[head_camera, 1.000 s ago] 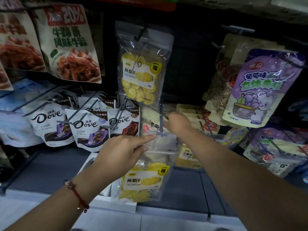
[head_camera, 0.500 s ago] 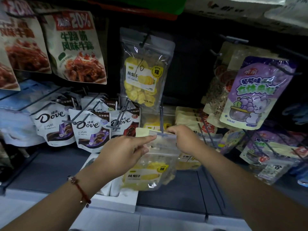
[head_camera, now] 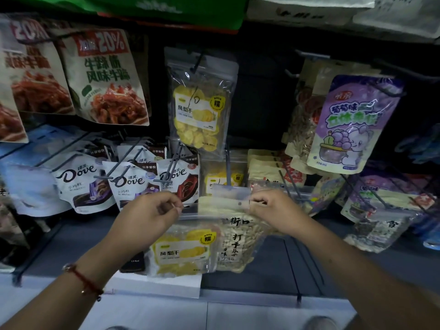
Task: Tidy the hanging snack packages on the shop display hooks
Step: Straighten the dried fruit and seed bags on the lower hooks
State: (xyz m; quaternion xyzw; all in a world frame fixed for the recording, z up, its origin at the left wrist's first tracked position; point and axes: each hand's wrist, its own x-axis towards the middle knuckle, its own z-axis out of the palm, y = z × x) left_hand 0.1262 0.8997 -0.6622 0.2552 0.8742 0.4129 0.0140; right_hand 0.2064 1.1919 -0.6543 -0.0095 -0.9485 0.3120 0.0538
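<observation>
Packets hang in rows from dark wire hooks. One clear pineapple packet (head_camera: 200, 103), full of yellow dried slices, hangs high at the centre. A second pineapple packet (head_camera: 184, 246), same yellow slices, is low in front, its clear top strip held up between both hands beside a grey hook (head_camera: 228, 170). Just right of it, touching, hangs a seed packet (head_camera: 238, 244) of pale seeds. Three Dove bags (head_camera: 133, 182) show at the left, a purple grape pouch (head_camera: 352, 125) at the right. The left hand (head_camera: 147, 220), red cord at its wrist, pinches the strip's left end; the right hand (head_camera: 273, 210) pinches the right end, fingers curled.
</observation>
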